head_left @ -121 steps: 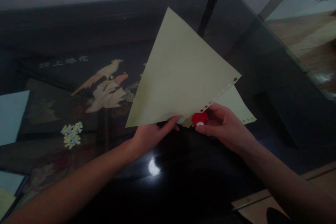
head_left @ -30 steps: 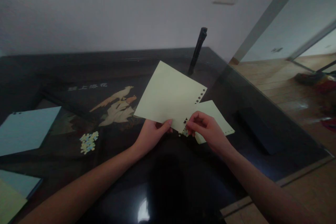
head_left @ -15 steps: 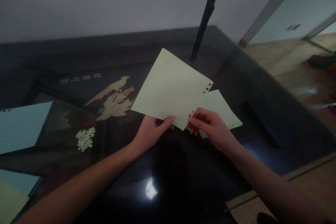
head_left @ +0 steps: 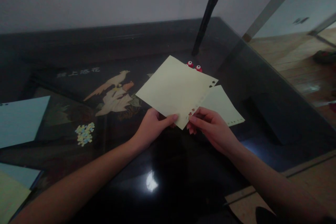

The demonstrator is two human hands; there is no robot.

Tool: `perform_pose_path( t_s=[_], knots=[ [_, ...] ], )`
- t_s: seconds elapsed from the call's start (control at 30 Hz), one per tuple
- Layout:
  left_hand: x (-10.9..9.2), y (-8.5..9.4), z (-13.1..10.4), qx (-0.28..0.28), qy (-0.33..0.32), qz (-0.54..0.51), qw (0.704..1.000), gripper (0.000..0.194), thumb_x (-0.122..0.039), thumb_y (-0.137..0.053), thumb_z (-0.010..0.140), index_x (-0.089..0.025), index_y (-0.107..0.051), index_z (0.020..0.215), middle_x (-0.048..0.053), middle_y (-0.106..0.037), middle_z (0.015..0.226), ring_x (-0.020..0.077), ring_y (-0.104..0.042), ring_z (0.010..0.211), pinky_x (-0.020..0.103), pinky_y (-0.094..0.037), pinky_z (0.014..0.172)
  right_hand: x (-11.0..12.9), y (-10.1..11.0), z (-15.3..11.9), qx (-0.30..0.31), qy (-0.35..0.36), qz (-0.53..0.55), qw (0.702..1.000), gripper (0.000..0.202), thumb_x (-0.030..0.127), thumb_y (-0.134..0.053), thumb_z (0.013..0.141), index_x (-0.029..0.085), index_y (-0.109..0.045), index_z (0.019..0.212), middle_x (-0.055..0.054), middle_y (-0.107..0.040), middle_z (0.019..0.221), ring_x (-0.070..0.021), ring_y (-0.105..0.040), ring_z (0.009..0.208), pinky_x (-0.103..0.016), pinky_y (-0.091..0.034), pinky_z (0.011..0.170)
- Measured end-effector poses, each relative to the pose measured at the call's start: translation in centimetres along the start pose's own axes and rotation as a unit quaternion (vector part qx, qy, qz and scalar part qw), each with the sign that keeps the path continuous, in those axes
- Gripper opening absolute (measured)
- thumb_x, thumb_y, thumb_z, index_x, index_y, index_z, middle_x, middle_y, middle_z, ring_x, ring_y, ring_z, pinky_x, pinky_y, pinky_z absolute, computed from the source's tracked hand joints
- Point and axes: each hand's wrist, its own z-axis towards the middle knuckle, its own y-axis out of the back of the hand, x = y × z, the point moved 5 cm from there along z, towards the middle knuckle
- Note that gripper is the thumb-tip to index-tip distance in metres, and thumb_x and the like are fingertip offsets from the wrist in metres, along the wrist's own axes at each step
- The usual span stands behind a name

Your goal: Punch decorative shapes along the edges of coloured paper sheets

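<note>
A pale yellow-green sheet of paper [head_left: 174, 89] is held tilted above the dark table. Small star-shaped holes run along its right edge. My left hand [head_left: 153, 124] grips the lower left edge, thumb on top and fingers underneath. My right hand [head_left: 210, 122] pinches the lower right edge beside the small cut-outs. Partly behind that hand lies a second pale sheet [head_left: 223, 105], with small holes along its lower edge. Past the held paper's far edge shows a red object with two round eyes [head_left: 198, 68], mostly hidden by the sheet.
A small pile of puzzle-like pieces [head_left: 84, 134] lies left of my hands on the glossy table [head_left: 126, 178]. Light blue sheets [head_left: 22, 120] and a yellow sheet [head_left: 13, 196] are at the far left. A dark stick-like object [head_left: 207, 19] stands near the wall.
The held sheet has tilted flatter, its far corner dropping and shifting right. The red object with eyes has come into view behind it. Both hands keep their grip.
</note>
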Motion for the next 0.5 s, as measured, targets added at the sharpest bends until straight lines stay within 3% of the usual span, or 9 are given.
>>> perform_pose_path(
  t_s=[0.1, 0.2, 0.27, 0.37, 0.43, 0.5],
  knots=[
    [-0.2, 0.0, 0.4, 0.043, 0.030, -0.030, 0.998, 0.021, -0.033, -0.068, 0.075, -0.013, -0.064, 0.078, 0.004, -0.067, 0.066, 0.0119, -0.059, 0.054, 0.023, -0.049, 0.052, 0.0, 0.1, 0.1, -0.006, 0.004, 0.009, 1.000, 0.015, 0.032, -0.066, 0.079, 0.019, -0.060, 0.073, 0.001, -0.063, 0.065, -0.0097, -0.055, 0.055, -0.026, -0.042, 0.054],
    [-0.6, 0.6, 0.6, 0.137, 0.104, 0.006, 0.985, 0.040, -0.050, -0.055, 0.083, -0.013, -0.065, 0.070, 0.007, -0.066, 0.060, 0.0116, -0.055, 0.044, 0.022, -0.045, 0.042, -0.1, 0.2, 0.3, -0.009, 0.007, 0.004, 1.000, 0.014, 0.030, -0.065, 0.081, 0.018, -0.060, 0.073, 0.002, -0.062, 0.064, -0.0087, -0.054, 0.054, -0.024, -0.041, 0.051],
    [-1.0, 1.1, 0.2, 0.225, 0.166, 0.086, 0.956, 0.052, -0.057, -0.049, 0.084, -0.014, -0.065, 0.061, 0.007, -0.064, 0.052, 0.0120, -0.053, 0.039, 0.022, -0.042, 0.038, -0.2, 0.3, 0.4, -0.015, 0.005, -0.008, 1.000, 0.015, 0.030, -0.065, 0.081, 0.018, -0.060, 0.072, 0.002, -0.062, 0.063, -0.0083, -0.054, 0.053, -0.023, -0.039, 0.048],
    [-2.2, 1.8, -0.6, 0.299, 0.187, 0.194, 0.915, 0.043, -0.049, -0.056, 0.082, -0.016, -0.064, 0.056, 0.003, -0.060, 0.046, 0.0105, -0.050, 0.036, 0.019, -0.037, 0.035, -0.3, 0.3, 0.4, -0.024, 0.000, -0.029, 0.999, 0.016, 0.031, -0.065, 0.080, 0.019, -0.060, 0.072, 0.002, -0.062, 0.062, -0.0078, -0.052, 0.050, -0.022, -0.038, 0.045],
    [-3.1, 1.7, -0.8, 0.295, 0.154, 0.210, 0.919, 0.036, -0.043, -0.057, 0.083, -0.017, -0.063, 0.059, 0.001, -0.059, 0.047, 0.0101, -0.050, 0.038, 0.018, -0.038, 0.037, -0.4, 0.1, 0.3, -0.027, -0.003, -0.044, 0.999, 0.017, 0.032, -0.065, 0.080, 0.019, -0.060, 0.072, 0.002, -0.062, 0.060, -0.0072, -0.051, 0.048, -0.022, -0.037, 0.043],
    [-4.0, 1.4, -0.7, 0.239, 0.081, 0.214, 0.944, 0.025, -0.036, -0.059, 0.081, -0.017, -0.063, 0.066, 0.000, -0.062, 0.055, 0.0109, -0.055, 0.045, 0.019, -0.043, 0.043, -0.4, -0.1, 0.3, -0.026, -0.003, -0.057, 0.998, 0.017, 0.033, -0.065, 0.080, 0.019, -0.060, 0.072, 0.002, -0.062, 0.060, -0.0070, -0.051, 0.047, -0.021, -0.037, 0.042]
  ],
)
